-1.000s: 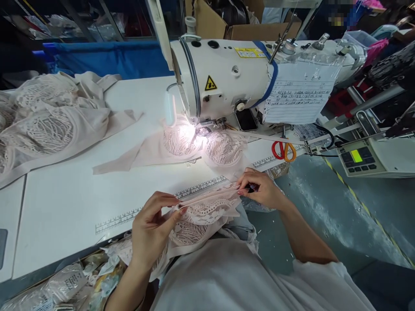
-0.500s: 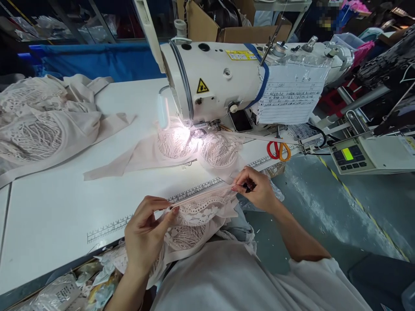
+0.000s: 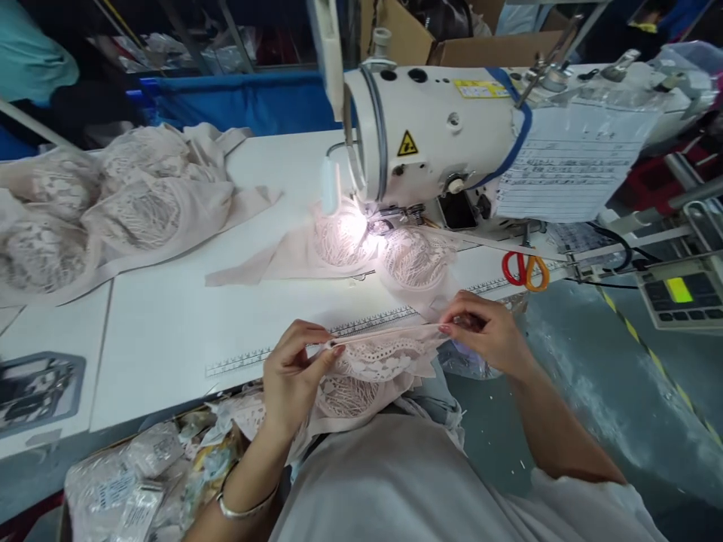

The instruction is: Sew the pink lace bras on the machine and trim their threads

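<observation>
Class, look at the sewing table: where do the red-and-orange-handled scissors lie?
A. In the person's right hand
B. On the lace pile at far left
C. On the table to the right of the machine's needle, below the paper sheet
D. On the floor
C: the scissors lie on the table edge under the paper sheet taped to the sewing machine, apart from both hands.
</observation>
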The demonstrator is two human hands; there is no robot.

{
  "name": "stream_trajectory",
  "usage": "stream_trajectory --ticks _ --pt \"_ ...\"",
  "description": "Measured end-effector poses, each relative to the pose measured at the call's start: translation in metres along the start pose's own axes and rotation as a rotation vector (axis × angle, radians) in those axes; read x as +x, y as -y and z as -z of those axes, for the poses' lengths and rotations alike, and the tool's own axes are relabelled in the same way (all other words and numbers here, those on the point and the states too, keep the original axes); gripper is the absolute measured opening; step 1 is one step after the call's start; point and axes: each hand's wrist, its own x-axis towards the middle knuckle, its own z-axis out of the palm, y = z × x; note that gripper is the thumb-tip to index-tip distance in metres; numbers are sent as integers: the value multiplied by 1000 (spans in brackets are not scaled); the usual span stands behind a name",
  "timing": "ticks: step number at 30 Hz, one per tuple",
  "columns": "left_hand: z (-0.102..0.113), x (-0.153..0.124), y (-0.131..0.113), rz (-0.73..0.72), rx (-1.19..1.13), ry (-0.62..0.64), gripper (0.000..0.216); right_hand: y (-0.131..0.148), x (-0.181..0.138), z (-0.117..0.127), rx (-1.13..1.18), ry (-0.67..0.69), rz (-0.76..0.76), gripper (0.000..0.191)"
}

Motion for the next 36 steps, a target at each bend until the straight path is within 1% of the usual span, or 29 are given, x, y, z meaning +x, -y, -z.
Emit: stream_trajectory --ticks 2,4,5,7,9,10,11,12,14,15,16,18,20,22,27,30,32,34,36 --pt "2 0 -1 -10 -42 19 7 2 1 8 47 30 11 25" --pt "7 2 -4 -8 -89 79 6 6 1 16 117 84 26 26" --pt "9 3 -7 7 -111 145 5 9 1 19 160 120 32 27" --pt "12 8 -14 38 -123 354 9 20 1 22 225 197 37 26" --pt "7 13 -23 28 -81 589 30 33 1 16 197 256 44 21" --pt "1 15 -27 -6 -53 679 41 38 1 11 142 271 49 17" --pt "-7 16 -31 -54 -33 726 45 43 1 4 79 277 65 13" --pt "-17 16 -34 -97 -26 734 39 46 2 -2 18 276 72 12" --pt "-36 13 -38 -145 -54 684 13 47 2 -14 -48 292 107 12" --pt "-44 11 -39 -146 -77 646 12 45 1 -18 -71 294 119 12" --pt "-50 10 -39 -136 -100 615 16 41 1 -20 -82 292 122 11" --pt "-57 10 -38 -95 -137 597 19 33 -2 -18 -78 267 86 13" --pt "-58 11 -36 -46 -169 605 20 24 -5 -12 -36 235 30 24" --pt "-57 14 -35 -1 -197 615 21 18 -7 -6 -1 228 13 28" --pt "-55 18 -33 58 -202 631 21 13 -7 -2 -17 269 11 22" --pt "-56 19 -34 52 -181 627 24 12 -5 -2 10 266 8 24" --pt "-57 19 -35 36 -176 624 24 11 -4 -1 41 291 21 24" --pt "-57 20 -36 32 -182 615 25 11 -2 1 64 332 41 22" --pt "-57 19 -36 50 -202 614 25 12 0 3 76 337 48 18"
